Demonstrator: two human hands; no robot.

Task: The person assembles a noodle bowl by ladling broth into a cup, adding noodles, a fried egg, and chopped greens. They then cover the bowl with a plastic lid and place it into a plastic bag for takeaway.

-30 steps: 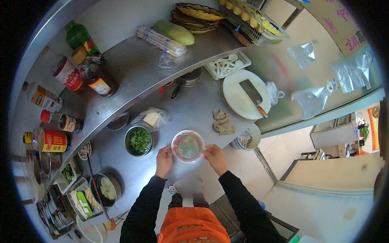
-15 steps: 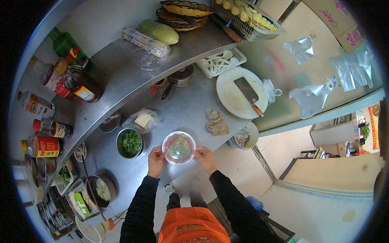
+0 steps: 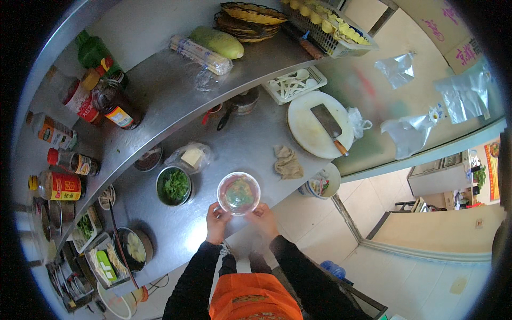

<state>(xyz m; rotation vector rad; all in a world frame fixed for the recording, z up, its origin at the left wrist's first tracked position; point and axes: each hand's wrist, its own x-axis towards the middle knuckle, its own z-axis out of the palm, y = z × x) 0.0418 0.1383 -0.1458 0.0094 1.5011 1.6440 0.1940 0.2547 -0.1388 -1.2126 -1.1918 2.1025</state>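
A round takeaway bowl point(image 3: 238, 193) with a clear lid is near the front edge of the steel counter, with reddish and green food showing through. My left hand point(image 3: 216, 223) has its fingers bent against the near left part of the rim. At the near right part, my right hand point(image 3: 263, 220) grips the rim, its fingers slightly blurred. Just left of the bowl stands a metal pot of chopped greens point(image 3: 174, 185). Behind it lies a pale yellow block in a plastic bag point(image 3: 192, 157).
A cleaver point(image 3: 326, 121) rests on a round white chopping board point(image 3: 304, 125) at the right, near a crumpled cloth point(image 3: 288, 162). Below the counter's right edge stands a bucket point(image 3: 332, 181). Bottles point(image 3: 114, 101) line the raised shelf; a pot with a long stick point(image 3: 133, 249) is at left.
My hands have slid from the bowl's sides toward its near edge, with wrists lower in view. The whole scene shifts slightly right as the head view moves.
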